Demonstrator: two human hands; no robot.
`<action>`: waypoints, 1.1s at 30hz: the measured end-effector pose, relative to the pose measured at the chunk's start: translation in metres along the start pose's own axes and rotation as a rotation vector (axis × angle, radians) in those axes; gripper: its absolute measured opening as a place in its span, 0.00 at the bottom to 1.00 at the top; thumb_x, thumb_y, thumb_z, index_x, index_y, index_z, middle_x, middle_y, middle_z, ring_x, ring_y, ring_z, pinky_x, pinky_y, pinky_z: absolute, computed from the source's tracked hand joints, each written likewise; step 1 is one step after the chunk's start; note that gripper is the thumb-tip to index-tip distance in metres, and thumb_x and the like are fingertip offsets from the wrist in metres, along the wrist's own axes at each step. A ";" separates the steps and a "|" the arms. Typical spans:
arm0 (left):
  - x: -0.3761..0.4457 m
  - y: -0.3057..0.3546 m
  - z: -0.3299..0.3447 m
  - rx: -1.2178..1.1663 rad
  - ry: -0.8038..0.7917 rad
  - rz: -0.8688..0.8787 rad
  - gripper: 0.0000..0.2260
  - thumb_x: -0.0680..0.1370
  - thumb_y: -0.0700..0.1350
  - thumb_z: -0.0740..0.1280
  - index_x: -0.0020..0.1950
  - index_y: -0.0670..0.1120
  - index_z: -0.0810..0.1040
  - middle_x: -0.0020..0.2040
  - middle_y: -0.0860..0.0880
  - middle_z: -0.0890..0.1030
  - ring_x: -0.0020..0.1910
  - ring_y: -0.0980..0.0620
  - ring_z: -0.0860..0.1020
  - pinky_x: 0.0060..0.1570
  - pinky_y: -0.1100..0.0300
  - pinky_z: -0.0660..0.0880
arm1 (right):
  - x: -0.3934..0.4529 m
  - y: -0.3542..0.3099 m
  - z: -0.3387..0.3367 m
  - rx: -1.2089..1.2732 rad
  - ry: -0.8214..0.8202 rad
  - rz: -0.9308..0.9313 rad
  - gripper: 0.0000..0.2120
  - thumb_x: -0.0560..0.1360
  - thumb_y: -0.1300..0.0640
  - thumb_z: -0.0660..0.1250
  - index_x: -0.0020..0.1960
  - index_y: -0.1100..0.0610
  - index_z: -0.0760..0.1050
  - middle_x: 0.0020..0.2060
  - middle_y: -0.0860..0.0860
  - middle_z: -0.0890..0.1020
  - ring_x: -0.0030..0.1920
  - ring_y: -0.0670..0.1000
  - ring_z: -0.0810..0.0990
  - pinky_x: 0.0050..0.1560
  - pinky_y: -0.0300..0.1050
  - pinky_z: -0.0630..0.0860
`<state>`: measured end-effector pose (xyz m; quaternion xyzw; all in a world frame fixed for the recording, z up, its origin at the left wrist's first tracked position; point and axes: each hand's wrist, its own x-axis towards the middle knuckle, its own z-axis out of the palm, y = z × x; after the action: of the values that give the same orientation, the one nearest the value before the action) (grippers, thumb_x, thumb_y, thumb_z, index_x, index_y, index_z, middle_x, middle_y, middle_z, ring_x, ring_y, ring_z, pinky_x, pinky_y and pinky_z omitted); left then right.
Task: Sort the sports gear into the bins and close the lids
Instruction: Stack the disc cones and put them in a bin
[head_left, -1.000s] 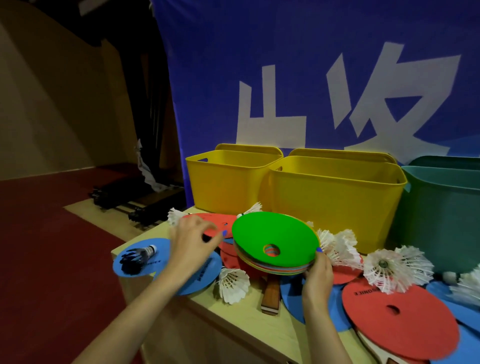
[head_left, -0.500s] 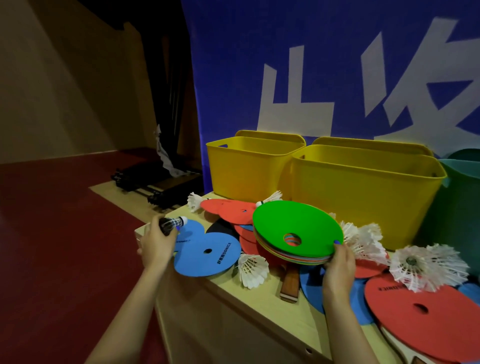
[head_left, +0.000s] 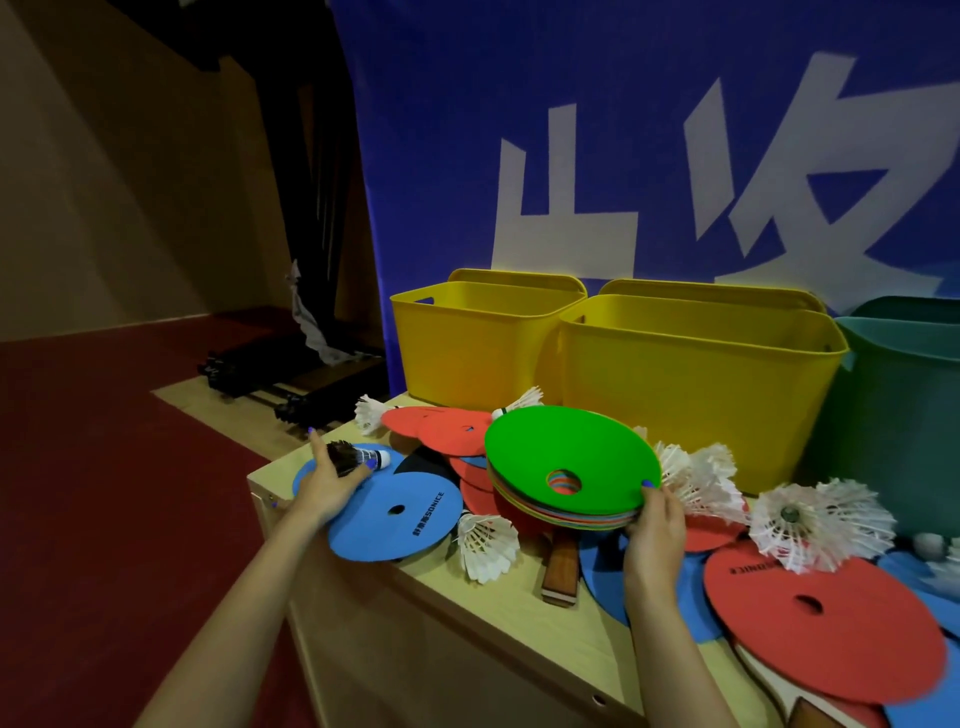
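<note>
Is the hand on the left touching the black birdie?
Touching. The head view shows the left hand with its fingers curled around the black shuttlecock, feathers in its grip, over the blue disc.

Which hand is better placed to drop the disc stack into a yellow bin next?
Right. The right hand already grips the disc stack directly in front of the large yellow bin, whose top is open. The left hand is at the table's far left corner, holding a black shuttlecock.

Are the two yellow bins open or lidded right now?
Open. The small yellow bin and large yellow bin both show bare rims and inner walls; a yellow panel, perhaps a lid, stands behind each.
</note>
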<state>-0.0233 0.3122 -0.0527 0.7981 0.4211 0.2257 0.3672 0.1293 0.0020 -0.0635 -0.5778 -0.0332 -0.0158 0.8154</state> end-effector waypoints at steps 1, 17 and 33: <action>0.001 0.001 -0.002 0.008 0.000 -0.010 0.44 0.77 0.56 0.65 0.76 0.49 0.33 0.72 0.39 0.66 0.61 0.37 0.74 0.49 0.51 0.72 | 0.000 0.001 0.000 -0.006 0.000 -0.005 0.14 0.80 0.55 0.57 0.62 0.59 0.72 0.52 0.52 0.76 0.52 0.52 0.74 0.51 0.50 0.69; 0.011 -0.006 -0.029 0.172 -0.061 -0.066 0.49 0.68 0.68 0.67 0.76 0.58 0.37 0.75 0.38 0.59 0.72 0.35 0.61 0.67 0.41 0.63 | -0.006 -0.010 0.003 -0.122 -0.069 0.126 0.08 0.75 0.56 0.60 0.52 0.54 0.74 0.49 0.56 0.80 0.46 0.56 0.79 0.41 0.56 0.79; -0.128 0.147 0.075 -1.103 -0.577 -0.061 0.25 0.72 0.55 0.67 0.68 0.50 0.72 0.62 0.47 0.79 0.59 0.46 0.78 0.51 0.50 0.78 | -0.026 -0.059 -0.015 0.206 -0.042 0.212 0.10 0.74 0.68 0.57 0.41 0.58 0.73 0.38 0.57 0.78 0.42 0.58 0.76 0.48 0.68 0.74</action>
<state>0.0315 0.1197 0.0082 0.5073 0.1490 0.1748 0.8306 0.0998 -0.0316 -0.0152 -0.4916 0.0092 0.0860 0.8665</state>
